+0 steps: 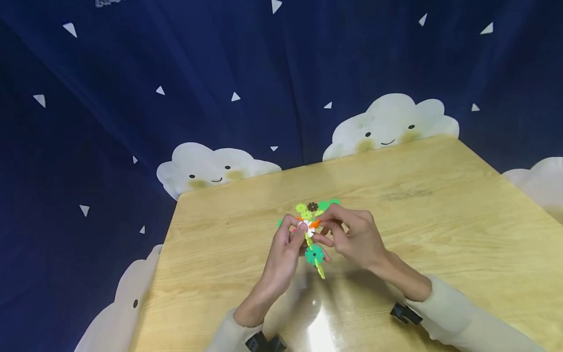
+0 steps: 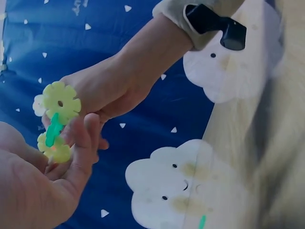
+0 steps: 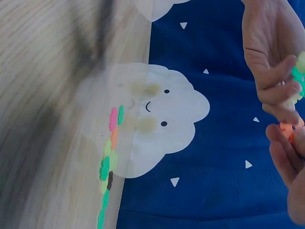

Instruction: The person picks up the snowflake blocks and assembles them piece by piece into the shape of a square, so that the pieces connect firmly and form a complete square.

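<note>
I'm watching the left hand point(image 1: 281, 252) pinching one white disc point(image 1: 311, 230), the facing right hand point(image 1: 358, 237) pinching one orange disc point(image 1: 315, 224); one green disc point(image 1: 314, 255) is linking two yellow discs point(image 2: 67, 106).

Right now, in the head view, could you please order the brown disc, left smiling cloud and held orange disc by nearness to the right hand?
1. Orange disc, in the right hand.
2. Brown disc, on the table.
3. Smiling cloud, left, beyond the table.
</note>
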A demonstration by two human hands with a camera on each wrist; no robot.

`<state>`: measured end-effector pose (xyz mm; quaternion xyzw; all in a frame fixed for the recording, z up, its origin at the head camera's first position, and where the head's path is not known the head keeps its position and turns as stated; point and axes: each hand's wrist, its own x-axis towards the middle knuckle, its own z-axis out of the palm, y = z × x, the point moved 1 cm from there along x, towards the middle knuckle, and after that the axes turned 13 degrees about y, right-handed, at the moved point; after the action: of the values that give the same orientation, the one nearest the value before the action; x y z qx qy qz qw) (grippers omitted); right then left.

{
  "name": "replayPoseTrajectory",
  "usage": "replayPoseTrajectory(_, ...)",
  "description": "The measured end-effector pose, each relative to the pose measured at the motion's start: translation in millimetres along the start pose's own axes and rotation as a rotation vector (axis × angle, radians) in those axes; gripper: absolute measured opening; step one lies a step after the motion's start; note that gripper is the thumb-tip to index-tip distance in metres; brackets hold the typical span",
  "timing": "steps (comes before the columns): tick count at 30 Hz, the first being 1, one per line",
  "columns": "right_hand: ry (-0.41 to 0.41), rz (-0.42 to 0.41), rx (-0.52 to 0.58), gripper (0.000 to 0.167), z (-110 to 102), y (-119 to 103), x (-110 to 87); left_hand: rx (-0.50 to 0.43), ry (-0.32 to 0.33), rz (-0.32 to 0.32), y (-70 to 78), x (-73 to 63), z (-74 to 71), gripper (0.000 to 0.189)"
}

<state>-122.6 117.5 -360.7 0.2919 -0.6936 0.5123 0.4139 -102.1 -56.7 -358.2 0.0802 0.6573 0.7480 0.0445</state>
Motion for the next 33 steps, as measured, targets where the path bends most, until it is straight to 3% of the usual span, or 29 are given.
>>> replayPoseTrajectory(3,-0.026,0.020,0.017,0.030,-3.2,1.4,2.6,0.070,0.012,0.015,4.9,2.9,-3.7,0.014)
replayPoseTrajectory(7,-0.075,0.050,0.045,0.028,-4.5,3.3,7.7,0.177,0.093,0.042,11.4,7.4,-8.9,0.019)
replayPoseTrajectory(14,-0.112,0.092,0.120,0.030,-2.5,3.0,8.5,0.181,0.022,0.071,12.2,8.8,-11.4,0.023)
replayPoseTrajectory(19,-0.103,0.128,0.103,0.028,-2.7,5.8,6.6,0.153,0.034,0.084,11.9,9.6,-13.6,0.020)
replayPoseTrajectory(23,-0.113,0.258,0.144,0.026,-8.5,13.3,9.4,0.180,0.057,0.072,13.1,9.7,-16.5,0.020)
replayPoseTrajectory(29,-0.116,0.564,0.215,0.027,-16.1,35.4,9.8,0.224,0.090,0.049,14.1,8.4,-21.1,0.018)
replayPoseTrajectory(33,-0.127,0.674,0.231,0.034,-17.0,51.2,5.4,0.233,0.106,0.049,13.9,8.0,-22.6,0.019)
